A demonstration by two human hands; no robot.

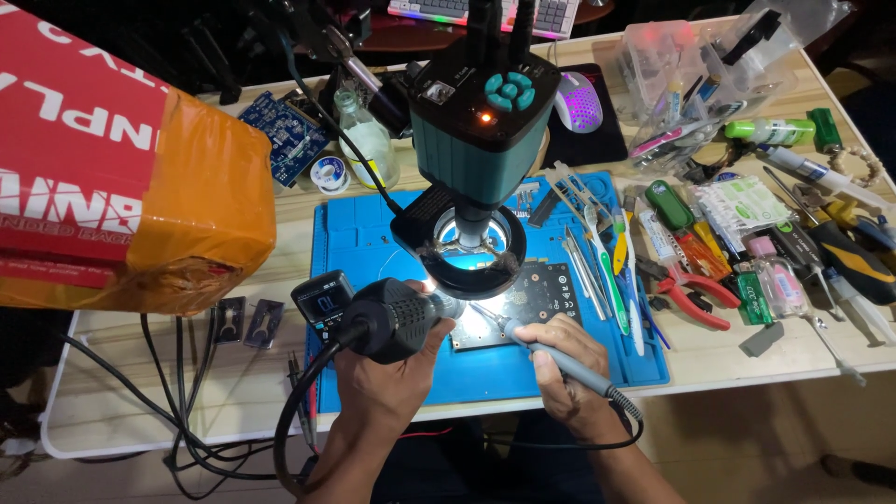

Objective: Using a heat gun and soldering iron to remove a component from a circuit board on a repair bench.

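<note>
My left hand [387, 378] grips a black hot-air gun [397, 319] whose metal nozzle points right at a dark circuit board [546, 289]. My right hand [560, 359] holds a grey soldering iron [551, 353] like a pen, its tip resting on the board near the nozzle. The board lies on a blue work mat [369, 238]. Above it stands a teal microscope camera [481, 112] with a lit ring light [471, 250] that hides part of the board.
Tweezers and brushes [597, 252] lie on the mat's right side. Red pliers [695, 299], screwdrivers and tubes crowd the right of the table. A glass bottle [364, 140], a blue circuit board [285, 131] and an orange-wrapped box [121, 177] sit at left. Cables hang below.
</note>
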